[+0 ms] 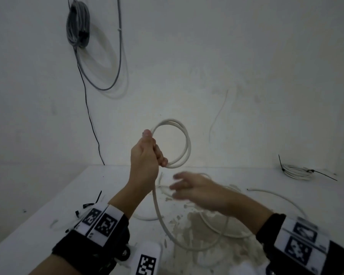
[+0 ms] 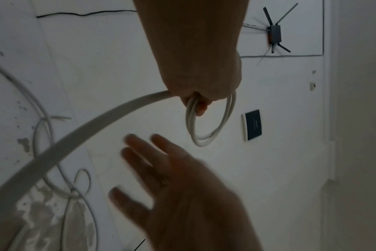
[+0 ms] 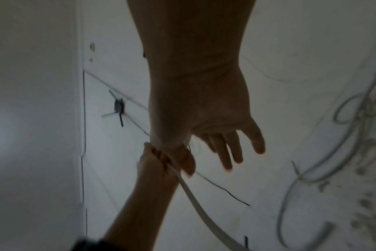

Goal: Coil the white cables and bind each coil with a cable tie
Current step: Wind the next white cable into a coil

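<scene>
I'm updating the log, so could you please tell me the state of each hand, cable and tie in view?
Left hand: raised, gripping the coil.
Right hand: open, fingers spread, holding nothing, blurred.
Coil: a few loops, untied, its tail hanging to the table.
Loose cables: uncoiled on the table.
Finished coil: bound with black ties.
Spare ties: lying unused.

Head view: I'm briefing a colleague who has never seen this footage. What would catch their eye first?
First, the small white coil of about two loops, held up mid-frame in front of the wall by the left hand, its loose tail curving down to the table. Just below, the right hand hovers open and blurred, holding nothing. Far right on the table lies a finished coil bound with black cable ties.
</scene>
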`<action>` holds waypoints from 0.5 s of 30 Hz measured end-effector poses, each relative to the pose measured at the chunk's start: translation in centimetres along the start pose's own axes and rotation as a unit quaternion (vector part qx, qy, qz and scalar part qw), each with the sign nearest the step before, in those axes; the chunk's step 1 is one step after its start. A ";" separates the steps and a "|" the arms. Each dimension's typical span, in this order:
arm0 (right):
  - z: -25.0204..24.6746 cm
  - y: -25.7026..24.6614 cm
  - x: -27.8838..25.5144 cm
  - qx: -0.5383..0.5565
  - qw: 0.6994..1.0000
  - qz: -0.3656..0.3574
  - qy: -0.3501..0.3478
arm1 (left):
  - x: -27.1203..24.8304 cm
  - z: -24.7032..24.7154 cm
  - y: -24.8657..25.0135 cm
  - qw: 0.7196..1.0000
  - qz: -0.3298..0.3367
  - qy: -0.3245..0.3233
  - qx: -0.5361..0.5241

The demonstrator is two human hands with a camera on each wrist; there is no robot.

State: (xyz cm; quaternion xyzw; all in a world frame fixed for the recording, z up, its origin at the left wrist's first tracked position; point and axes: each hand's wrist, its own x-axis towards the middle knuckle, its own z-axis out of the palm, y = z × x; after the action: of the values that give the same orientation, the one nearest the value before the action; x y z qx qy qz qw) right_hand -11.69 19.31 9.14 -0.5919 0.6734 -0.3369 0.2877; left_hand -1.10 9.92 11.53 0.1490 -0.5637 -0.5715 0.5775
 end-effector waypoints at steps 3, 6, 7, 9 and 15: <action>3.2 1.4 -0.7 -0.166 0.971 -0.004 -0.172 | 0.2 -0.4 -0.2 0.999 -0.019 0.018 -0.042; 4.3 2.4 -0.5 -0.142 0.974 -0.016 -0.177 | 0.3 -0.9 -0.3 0.998 -0.030 0.018 -0.061; 4.1 2.6 -0.6 -0.097 0.983 -0.006 -0.156 | 0.5 -1.2 -0.2 0.997 -0.035 0.017 -0.063; 3.4 2.8 -0.5 -0.081 0.992 -0.015 -0.095 | 0.8 -1.8 0.2 0.997 -0.043 0.016 -0.065; 2.0 2.9 -0.4 -0.127 0.987 -0.094 -0.021 | 1.3 -2.8 0.8 0.999 -0.031 -0.008 -0.028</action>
State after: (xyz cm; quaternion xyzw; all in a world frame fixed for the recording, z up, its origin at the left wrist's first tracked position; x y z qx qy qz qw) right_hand -11.80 19.69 5.57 -0.6915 0.6458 -0.2613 0.1913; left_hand 1.21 7.78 11.94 0.1455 -0.5468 -0.6061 0.5590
